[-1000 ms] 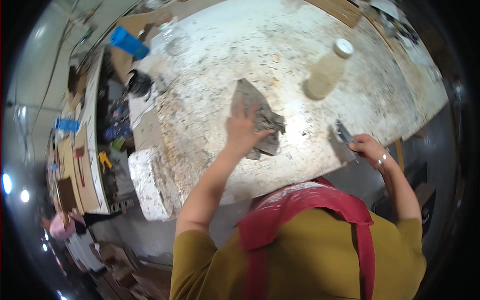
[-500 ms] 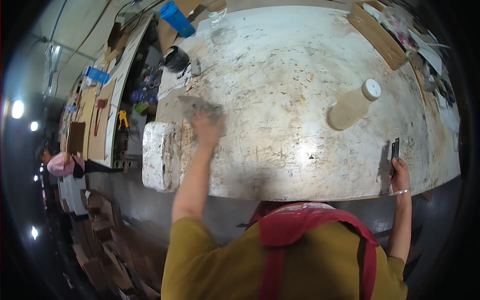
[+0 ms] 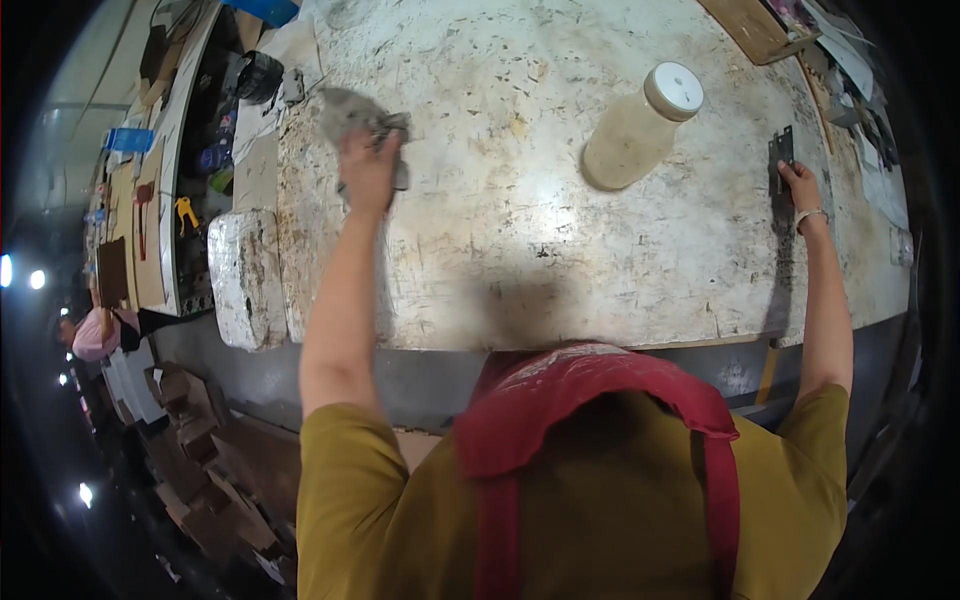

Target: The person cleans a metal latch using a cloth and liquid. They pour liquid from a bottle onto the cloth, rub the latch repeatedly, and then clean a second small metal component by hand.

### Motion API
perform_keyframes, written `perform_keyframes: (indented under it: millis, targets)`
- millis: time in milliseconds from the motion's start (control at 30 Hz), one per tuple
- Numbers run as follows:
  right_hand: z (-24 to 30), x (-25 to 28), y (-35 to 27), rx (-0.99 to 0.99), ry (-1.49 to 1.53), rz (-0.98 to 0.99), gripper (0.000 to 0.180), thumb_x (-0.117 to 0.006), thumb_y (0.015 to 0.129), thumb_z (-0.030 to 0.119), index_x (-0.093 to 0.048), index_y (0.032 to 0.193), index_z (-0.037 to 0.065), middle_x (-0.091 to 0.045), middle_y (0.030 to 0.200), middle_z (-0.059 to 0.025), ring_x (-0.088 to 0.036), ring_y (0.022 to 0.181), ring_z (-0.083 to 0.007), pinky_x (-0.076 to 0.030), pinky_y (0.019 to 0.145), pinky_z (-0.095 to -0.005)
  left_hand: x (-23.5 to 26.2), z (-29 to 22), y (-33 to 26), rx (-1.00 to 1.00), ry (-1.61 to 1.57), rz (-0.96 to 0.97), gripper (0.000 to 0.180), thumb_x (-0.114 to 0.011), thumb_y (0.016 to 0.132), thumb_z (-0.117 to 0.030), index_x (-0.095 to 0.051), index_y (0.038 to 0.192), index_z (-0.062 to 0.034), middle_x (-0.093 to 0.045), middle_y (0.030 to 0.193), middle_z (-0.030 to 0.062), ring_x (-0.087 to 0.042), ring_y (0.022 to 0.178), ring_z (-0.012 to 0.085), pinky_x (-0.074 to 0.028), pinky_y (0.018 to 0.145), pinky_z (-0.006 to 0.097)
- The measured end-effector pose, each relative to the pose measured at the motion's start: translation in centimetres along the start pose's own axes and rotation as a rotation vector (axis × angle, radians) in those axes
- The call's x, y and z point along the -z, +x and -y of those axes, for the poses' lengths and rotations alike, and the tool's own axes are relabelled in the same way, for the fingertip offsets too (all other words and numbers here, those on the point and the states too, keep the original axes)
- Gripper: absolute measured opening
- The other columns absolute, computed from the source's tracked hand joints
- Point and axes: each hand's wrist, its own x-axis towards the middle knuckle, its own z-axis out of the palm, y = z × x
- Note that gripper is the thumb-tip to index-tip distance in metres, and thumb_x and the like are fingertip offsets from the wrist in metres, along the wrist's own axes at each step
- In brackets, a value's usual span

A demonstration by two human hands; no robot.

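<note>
My left hand rests on a crumpled grey rag, its fingers bunched into the cloth on the left part of the worn white tabletop. At the right side of the table my right hand pinches a thin flat black piece by its near end; its exact kind is hard to make out. Between the hands lies a jar of cloudy beige stuff with a white lid, apparently tilted, touching neither hand.
A wrapped whitish block sits at the table's left edge. Beyond it are a black container and a blue item. A cardboard box stands far right. Another person in pink is at far left.
The view has shifted, so the table sits lower-left and the jar looks nearer. My left hand and rag have moved farther out over the tabletop; my right hand has moved farther out with the black piece.
</note>
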Motion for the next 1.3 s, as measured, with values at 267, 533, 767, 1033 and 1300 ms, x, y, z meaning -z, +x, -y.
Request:
perform_keyframes:
  millis: [267,533,767,1033,1300]
  targets:
    - [-4.6,4.0,14.1,0.374,-0.582,-0.099,0.046,-0.068,0.08,0.025,-0.057,0.11,-0.008,-0.064,0.106,-0.022,-0.06,0.099,-0.0327,-0.044,0.082,-0.0379,6.8,-18.6,-11.8,-0.34,-0.47,0.413,0.022,-0.059,0.071,-0.006,-0.062,0.093,-0.0092,-0.063,0.098,0.013,-0.062,0.091,0.0321,-0.052,0.073,0.043]
    - [0.2,2.1,13.1,0.26,-0.736,-0.053,0.045,-0.063,0.085,0.03,-0.057,0.117,-0.001,-0.063,0.107,-0.0176,-0.059,0.101,-0.0276,-0.046,0.085,-0.0356,11.3,-19.9,-8.4,0.361,-0.516,0.211,0.025,-0.059,0.078,-0.01,-0.061,0.102,-0.0042,-0.059,0.11,0.0141,-0.055,0.105,0.0297,-0.045,0.091,0.036]
    - [4.6,-0.8,3.3,0.564,-0.132,0.163,0.039,-0.059,0.092,0.03,-0.056,0.118,0.001,-0.061,0.107,-0.0053,-0.056,0.1,-0.0146,-0.042,0.089,-0.0271,6.2,-28.2,-16.4,-0.104,-0.293,0.365,0.029,-0.063,0.075,-0.025,-0.061,0.1,-0.0129,-0.052,0.127,0.004,-0.04,0.125,0.0315,-0.033,0.1,0.052]
    - [8.6,-4.2,-6.2,0.596,-0.017,0.272,0.033,-0.056,0.094,0.021,-0.055,0.119,-0.001,-0.06,0.111,-0.005,-0.054,0.104,-0.013,-0.041,0.093,-0.0254,21.2,-13.4,-24.0,0.371,-0.082,0.299,0.032,-0.061,0.07,-0.002,-0.061,0.102,-0.0037,-0.06,0.104,0.0151,-0.055,0.095,0.0353,-0.043,0.083,0.043]
    - [12.9,-11.0,-18.4,1.003,0.026,0.395,0.026,-0.059,0.089,0.013,-0.058,0.112,0.001,-0.063,0.108,-0.0092,-0.058,0.101,-0.02,-0.045,0.087,-0.0317,8.3,-29.5,-17.1,0.152,-0.343,0.455,0.042,-0.062,0.08,-0.031,-0.056,0.117,-0.0104,-0.047,0.131,0.0115,-0.044,0.12,0.0326,-0.035,0.098,0.052]
